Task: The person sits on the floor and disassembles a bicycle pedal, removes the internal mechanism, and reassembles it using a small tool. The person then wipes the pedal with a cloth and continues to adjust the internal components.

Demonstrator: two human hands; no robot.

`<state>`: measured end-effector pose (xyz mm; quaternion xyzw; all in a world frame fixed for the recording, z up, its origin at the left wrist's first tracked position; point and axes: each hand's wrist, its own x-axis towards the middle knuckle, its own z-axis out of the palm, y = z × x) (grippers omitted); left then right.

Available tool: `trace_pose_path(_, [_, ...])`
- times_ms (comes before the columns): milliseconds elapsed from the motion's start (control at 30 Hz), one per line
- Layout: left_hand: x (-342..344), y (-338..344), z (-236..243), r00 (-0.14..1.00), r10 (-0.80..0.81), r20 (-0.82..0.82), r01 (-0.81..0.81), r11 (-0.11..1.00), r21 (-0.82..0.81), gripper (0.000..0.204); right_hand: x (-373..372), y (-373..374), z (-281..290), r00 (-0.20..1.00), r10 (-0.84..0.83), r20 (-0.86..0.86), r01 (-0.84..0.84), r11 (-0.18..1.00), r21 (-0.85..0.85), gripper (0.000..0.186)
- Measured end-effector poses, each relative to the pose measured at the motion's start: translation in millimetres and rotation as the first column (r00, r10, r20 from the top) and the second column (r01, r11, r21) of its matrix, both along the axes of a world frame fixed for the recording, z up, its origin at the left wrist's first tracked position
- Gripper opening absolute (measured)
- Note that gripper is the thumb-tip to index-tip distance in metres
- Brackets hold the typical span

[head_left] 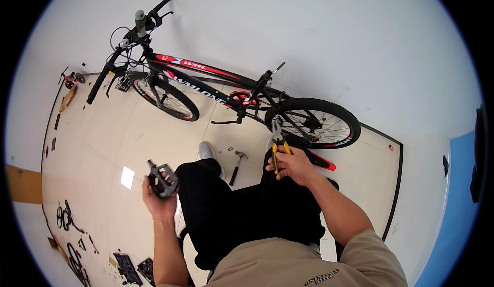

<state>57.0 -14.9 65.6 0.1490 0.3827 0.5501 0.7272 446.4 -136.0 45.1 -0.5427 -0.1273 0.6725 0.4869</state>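
My left hand is closed around a black bicycle pedal, held out beside my left knee. Its threaded axle end points up and away from me. In my right hand is a pair of pliers with yellow and black handles, the metal jaws pointing forward above my right leg. Ahead of me a black and red bicycle stands by the white wall, its handlebar at the left. A bare crank arm with no pedal on it faces me. The saddle is absent from the seat post.
A claw hammer lies on the tiled floor between my feet, with a small ring beside it. A red and black mudguard is by the rear wheel. Black tool cases and loose bike parts lie at the lower left.
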Motion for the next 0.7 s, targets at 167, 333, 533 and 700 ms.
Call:
trace_pose_path(167, [66,6,21,0.981,-0.179,0.080,0.189,0.971,-0.147,0.040,-2,0,1,0.998,-0.039,0.047,0.039,0.999,-0.011,0.026])
trace_pose_path(333, [110,44,-27,0.948,-0.284,0.143,0.304,0.940,-0.152,0.038,-9,0,-2,0.998,-0.055,0.012,0.056,0.997,-0.045,0.025])
trace_pose_path(533, [119,99,-101,0.984,-0.066,0.166,0.137,0.875,-0.465,0.032,-36,8,-11,0.963,-0.014,-0.268,-0.046,0.975,-0.215,0.036])
trace_pose_path(700, [117,134,-144,0.998,-0.002,0.062,0.033,0.860,-0.508,0.032,-77,42,-70,0.952,-0.129,-0.279,-0.021,0.878,-0.478,0.033])
